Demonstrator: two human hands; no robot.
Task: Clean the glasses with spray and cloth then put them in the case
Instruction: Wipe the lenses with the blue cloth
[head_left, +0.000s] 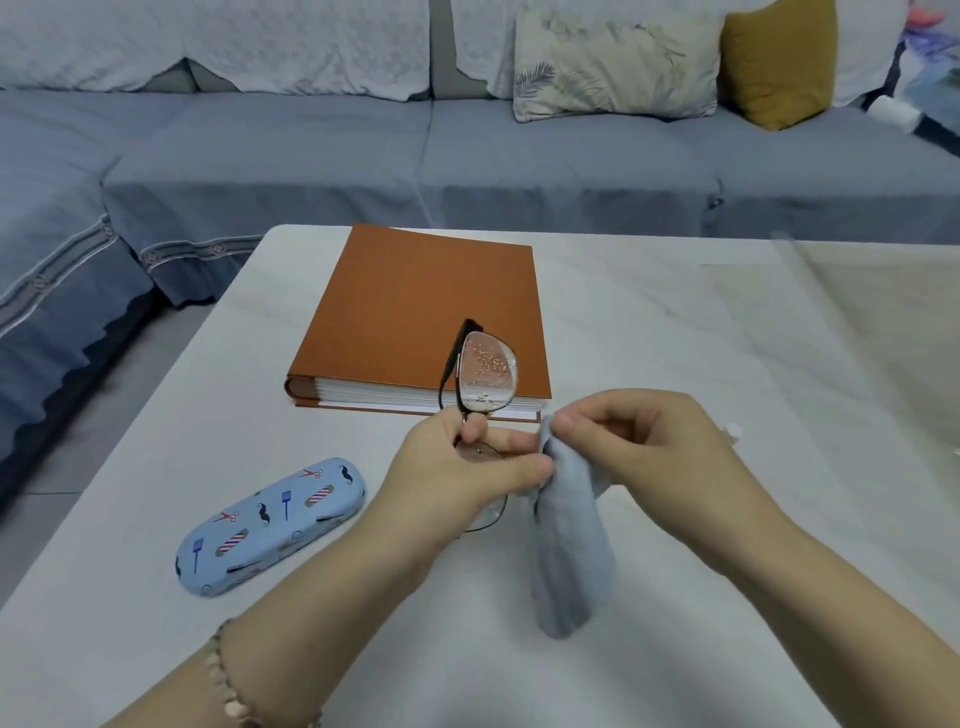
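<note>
**Droplets on the lens, cloth poised to wipe**

Spraying looked done and wiping was the step in hand. The left hand (467, 467) held the glasses (488, 371) above the desk (675, 338), its fingers (511, 441) curled round the frame near the bridge. The far lens stood upright and was beaded with droplets. The right hand (639, 447) pinched a grey-blue cloth (569, 561) between thumb and fingertips just beside the left, and the rest of it hung down.

The next move probably called for folding the cloth over the wet lens and rubbing both faces while the left hand steadied the frame. The patterned glasses case (272, 525) lay closed on the near left of the desk, in front of a brown album (431, 312), and would need opening later.
</note>
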